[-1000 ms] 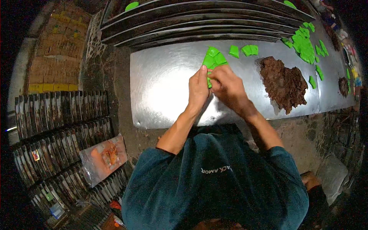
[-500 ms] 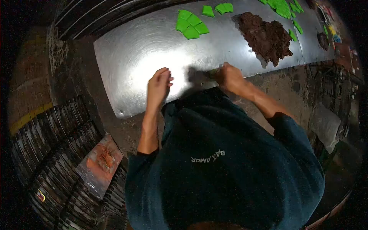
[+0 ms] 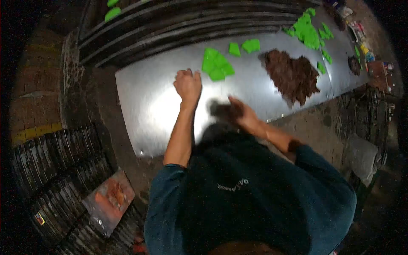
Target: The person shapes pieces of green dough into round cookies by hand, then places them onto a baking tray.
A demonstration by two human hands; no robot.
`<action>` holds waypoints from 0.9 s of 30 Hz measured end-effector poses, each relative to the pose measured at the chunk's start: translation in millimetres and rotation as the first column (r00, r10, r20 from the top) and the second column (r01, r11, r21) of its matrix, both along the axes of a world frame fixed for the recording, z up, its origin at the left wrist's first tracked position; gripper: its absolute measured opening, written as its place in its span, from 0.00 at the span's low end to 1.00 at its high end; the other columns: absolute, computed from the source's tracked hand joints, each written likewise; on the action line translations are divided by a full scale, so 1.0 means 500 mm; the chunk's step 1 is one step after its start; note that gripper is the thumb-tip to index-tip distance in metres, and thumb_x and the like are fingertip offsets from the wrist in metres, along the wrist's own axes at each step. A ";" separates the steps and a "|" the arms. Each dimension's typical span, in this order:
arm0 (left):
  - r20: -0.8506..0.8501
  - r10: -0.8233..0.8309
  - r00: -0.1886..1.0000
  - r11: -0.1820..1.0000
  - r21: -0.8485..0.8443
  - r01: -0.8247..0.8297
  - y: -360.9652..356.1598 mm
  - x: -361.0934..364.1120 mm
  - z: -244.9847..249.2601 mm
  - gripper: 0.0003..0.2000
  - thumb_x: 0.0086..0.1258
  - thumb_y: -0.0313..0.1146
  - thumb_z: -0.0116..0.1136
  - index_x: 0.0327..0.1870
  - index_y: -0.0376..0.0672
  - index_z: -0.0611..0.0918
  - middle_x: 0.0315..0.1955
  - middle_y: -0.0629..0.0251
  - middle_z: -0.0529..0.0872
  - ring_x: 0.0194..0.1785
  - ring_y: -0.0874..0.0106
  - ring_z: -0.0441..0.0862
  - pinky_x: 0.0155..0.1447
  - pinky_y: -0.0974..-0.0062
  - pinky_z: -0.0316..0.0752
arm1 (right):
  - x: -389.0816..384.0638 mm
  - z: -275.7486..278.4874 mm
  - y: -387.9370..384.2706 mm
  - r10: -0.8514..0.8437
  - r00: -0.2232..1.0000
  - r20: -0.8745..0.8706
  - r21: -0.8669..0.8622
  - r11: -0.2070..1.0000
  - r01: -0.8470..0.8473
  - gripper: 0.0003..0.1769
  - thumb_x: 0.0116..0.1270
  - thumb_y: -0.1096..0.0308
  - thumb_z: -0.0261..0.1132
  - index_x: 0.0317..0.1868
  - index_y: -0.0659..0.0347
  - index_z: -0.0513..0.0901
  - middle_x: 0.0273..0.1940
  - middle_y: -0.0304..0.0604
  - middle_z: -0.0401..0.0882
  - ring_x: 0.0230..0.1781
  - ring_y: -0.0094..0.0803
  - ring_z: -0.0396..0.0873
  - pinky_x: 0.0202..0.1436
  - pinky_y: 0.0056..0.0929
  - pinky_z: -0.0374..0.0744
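My right hand (image 3: 247,117) is closed on a dark scraper (image 3: 222,109), blurred by motion, with its broad end pointing left low over the near edge of the metal table (image 3: 146,100). Further left, my left hand (image 3: 188,87) hovers above the table, back up, its fingers loosely bent and the thumb apart; nothing shows in it. Just right of that hand lies a bright green slab (image 3: 216,63) cut into several pieces. Two smaller green pieces, one square (image 3: 234,49) and one wider (image 3: 251,45), lie beyond it. A crumbly brown mass (image 3: 292,76) spreads to the right of my hands.
More green pieces (image 3: 307,32) and a small brown lump (image 3: 354,65) lie at the table's far right. Dark metal racks (image 3: 187,27) stand behind the table. At lower left, a plastic bag (image 3: 109,202) with orange contents rests on dark slatted metal (image 3: 55,165).
The view has tilted, showing more of the racks behind. My left hand has reached forward toward the green slab. My right hand still holds the scraper near the table's front edge.
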State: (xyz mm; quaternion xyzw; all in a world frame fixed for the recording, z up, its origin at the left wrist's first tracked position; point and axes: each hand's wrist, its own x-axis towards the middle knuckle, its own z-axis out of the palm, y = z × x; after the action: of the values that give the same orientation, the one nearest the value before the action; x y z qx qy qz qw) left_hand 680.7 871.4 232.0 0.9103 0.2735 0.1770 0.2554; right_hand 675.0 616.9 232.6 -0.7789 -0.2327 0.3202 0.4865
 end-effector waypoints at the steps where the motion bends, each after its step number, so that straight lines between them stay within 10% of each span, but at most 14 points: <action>1: -0.052 -0.047 0.998 0.999 0.011 0.048 -0.014 0.040 -0.001 0.14 0.61 0.38 0.58 0.39 0.34 0.81 0.41 0.47 0.79 0.48 0.51 0.74 0.51 0.54 0.67 | 0.002 0.047 -0.009 0.279 0.954 0.113 -0.478 0.857 -0.194 0.26 0.62 0.67 0.58 0.61 0.61 0.68 0.60 0.61 0.67 0.58 0.52 0.70 0.60 0.40 0.72; 2: -0.097 -0.092 0.991 0.995 0.028 0.095 -0.026 0.074 -0.002 0.14 0.60 0.38 0.58 0.38 0.33 0.80 0.41 0.47 0.78 0.49 0.52 0.73 0.50 0.53 0.66 | 0.004 0.098 -0.028 0.702 0.645 0.302 -0.662 0.641 -0.388 0.25 0.59 0.68 0.59 0.59 0.61 0.70 0.52 0.58 0.73 0.49 0.54 0.74 0.50 0.45 0.76; 4: 0.048 -0.185 0.982 0.982 0.032 0.184 -0.044 0.105 -0.030 0.14 0.60 0.36 0.59 0.40 0.32 0.78 0.42 0.47 0.77 0.52 0.51 0.71 0.52 0.53 0.65 | 0.050 0.054 -0.064 0.839 0.516 0.170 -0.733 0.458 -0.503 0.21 0.59 0.65 0.59 0.54 0.59 0.72 0.41 0.56 0.78 0.43 0.52 0.77 0.43 0.47 0.77; 6: 0.047 -0.212 0.976 0.947 -0.235 0.218 -0.021 0.121 -0.032 0.11 0.59 0.30 0.59 0.37 0.36 0.73 0.36 0.47 0.79 0.40 0.49 0.76 0.44 0.59 0.71 | 0.114 0.158 -0.024 0.648 0.753 0.116 -0.643 0.626 -0.440 0.18 0.62 0.60 0.62 0.50 0.58 0.73 0.30 0.49 0.79 0.32 0.45 0.79 0.36 0.40 0.77; 8: 0.105 -0.074 0.992 0.853 -0.508 0.118 0.006 0.078 0.010 0.08 0.59 0.28 0.57 0.38 0.38 0.73 0.28 0.49 0.79 0.33 0.56 0.79 0.38 0.64 0.73 | 0.248 0.183 -0.008 0.449 0.860 0.243 -0.053 0.891 -0.451 0.19 0.61 0.61 0.65 0.50 0.58 0.73 0.26 0.42 0.75 0.26 0.33 0.75 0.32 0.31 0.75; 9: 0.222 0.068 0.973 0.780 -0.620 0.087 0.026 0.055 -0.051 0.08 0.60 0.26 0.57 0.39 0.39 0.73 0.28 0.57 0.80 0.31 0.66 0.79 0.36 0.70 0.74 | 0.290 0.351 0.060 0.389 0.900 0.198 -0.296 0.899 -0.323 0.20 0.59 0.62 0.68 0.50 0.59 0.74 0.26 0.35 0.73 0.27 0.23 0.71 0.33 0.26 0.73; 11: 0.266 0.370 0.890 0.550 -0.835 0.021 0.044 -0.021 0.023 0.23 0.60 0.20 0.58 0.58 0.39 0.68 0.27 0.68 0.75 0.31 0.79 0.74 0.36 0.81 0.72 | 0.424 0.487 0.125 0.195 0.894 0.403 0.016 0.975 -0.220 0.26 0.60 0.63 0.68 0.56 0.60 0.73 0.33 0.35 0.78 0.34 0.20 0.74 0.38 0.22 0.75; 13: 0.186 0.327 0.927 0.712 -0.693 -0.112 0.063 -0.104 0.050 0.34 0.59 0.22 0.59 0.69 0.37 0.59 0.28 0.68 0.74 0.32 0.80 0.73 0.38 0.82 0.72 | 0.563 0.581 0.201 0.118 0.726 0.678 0.159 0.940 -0.301 0.23 0.59 0.60 0.66 0.52 0.63 0.78 0.32 0.39 0.80 0.30 0.22 0.75 0.36 0.25 0.76; 18: 0.031 0.024 0.999 0.996 -0.088 -0.021 0.020 -0.232 0.054 0.14 0.59 0.30 0.64 0.42 0.33 0.76 0.32 0.49 0.78 0.36 0.54 0.78 0.42 0.64 0.74 | 0.886 0.601 0.448 0.112 0.383 0.917 -0.102 0.994 -0.046 0.19 0.64 0.62 0.62 0.52 0.64 0.77 0.37 0.45 0.83 0.30 0.34 0.80 0.34 0.39 0.77; 21: -0.041 0.104 0.994 0.963 -0.246 -0.111 0.003 -0.261 0.060 0.14 0.61 0.30 0.62 0.44 0.36 0.75 0.35 0.47 0.80 0.37 0.52 0.80 0.39 0.61 0.75 | 1.018 0.506 0.547 0.162 0.059 0.985 -0.163 0.986 0.015 0.18 0.64 0.64 0.60 0.52 0.62 0.78 0.37 0.53 0.82 0.34 0.49 0.81 0.38 0.47 0.77; 22: -0.039 0.121 0.992 0.963 -0.240 -0.127 -0.002 -0.265 0.075 0.14 0.61 0.30 0.62 0.44 0.36 0.75 0.35 0.47 0.80 0.37 0.52 0.80 0.39 0.61 0.75 | 1.019 0.485 0.567 0.372 0.193 0.908 -0.387 0.921 0.043 0.16 0.62 0.66 0.59 0.51 0.59 0.79 0.38 0.58 0.80 0.37 0.56 0.79 0.41 0.50 0.77; 24: -0.213 0.079 0.974 0.981 -0.154 -0.114 -0.020 -0.276 0.117 0.15 0.62 0.31 0.61 0.47 0.35 0.75 0.35 0.46 0.82 0.37 0.51 0.81 0.37 0.59 0.76 | 1.079 0.413 0.574 0.276 -0.153 0.949 -0.306 0.923 -0.234 0.18 0.60 0.64 0.60 0.51 0.59 0.79 0.38 0.59 0.80 0.38 0.56 0.79 0.42 0.50 0.77; 26: -0.287 0.006 0.958 0.992 -0.116 -0.041 -0.010 -0.309 0.082 0.14 0.62 0.33 0.62 0.44 0.34 0.78 0.33 0.46 0.82 0.36 0.51 0.81 0.38 0.58 0.76 | 0.984 0.499 0.612 0.597 0.206 0.775 -0.622 0.778 0.088 0.20 0.61 0.65 0.59 0.55 0.55 0.78 0.40 0.58 0.80 0.40 0.54 0.79 0.45 0.50 0.77; 27: -0.277 0.009 0.961 0.995 -0.098 -0.037 -0.009 -0.317 0.076 0.13 0.62 0.34 0.62 0.41 0.33 0.80 0.34 0.45 0.82 0.37 0.51 0.81 0.39 0.58 0.76 | 0.954 0.504 0.598 0.434 0.172 0.884 -0.420 0.900 -0.114 0.21 0.63 0.65 0.59 0.57 0.53 0.77 0.42 0.56 0.81 0.42 0.53 0.79 0.47 0.49 0.78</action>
State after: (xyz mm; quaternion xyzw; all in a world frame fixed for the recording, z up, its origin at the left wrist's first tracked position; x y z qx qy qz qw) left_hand 522.1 866.8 270.2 0.9086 0.3256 0.0371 0.2589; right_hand 1151.9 915.8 484.8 -0.8060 -0.5759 -0.1204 0.0644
